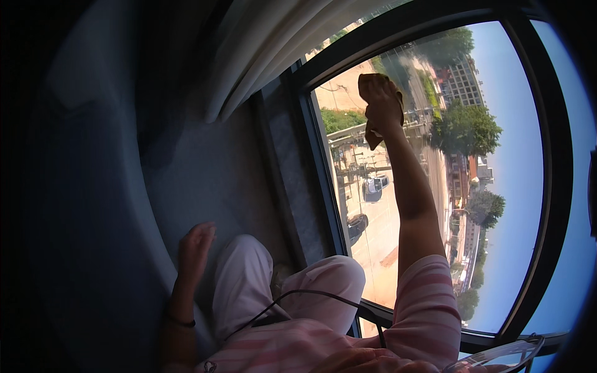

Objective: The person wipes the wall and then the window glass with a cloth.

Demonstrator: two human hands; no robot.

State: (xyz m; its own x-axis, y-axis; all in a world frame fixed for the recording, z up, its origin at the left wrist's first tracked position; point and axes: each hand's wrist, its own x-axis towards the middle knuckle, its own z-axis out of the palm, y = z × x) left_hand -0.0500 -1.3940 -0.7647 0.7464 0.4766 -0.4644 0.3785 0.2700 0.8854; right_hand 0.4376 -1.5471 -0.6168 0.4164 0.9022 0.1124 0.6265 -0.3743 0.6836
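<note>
My right arm reaches out to a large window pane [513,140]. Under my right hand [383,105] is a brown cloth [373,137], bunched between the fingers and the glass, with one corner hanging below the palm. My left hand [196,252] hovers beside my knees, its fingers loosely bent and holding nothing; a dark band circles that wrist.
A dark frame [557,154] surrounds the pane, with a dark ledge [298,186] along its near side. White curtains [261,51] hang at the upper left. A pale curved surface [112,154] borders the left. A black cable [322,293] crosses my lap.
</note>
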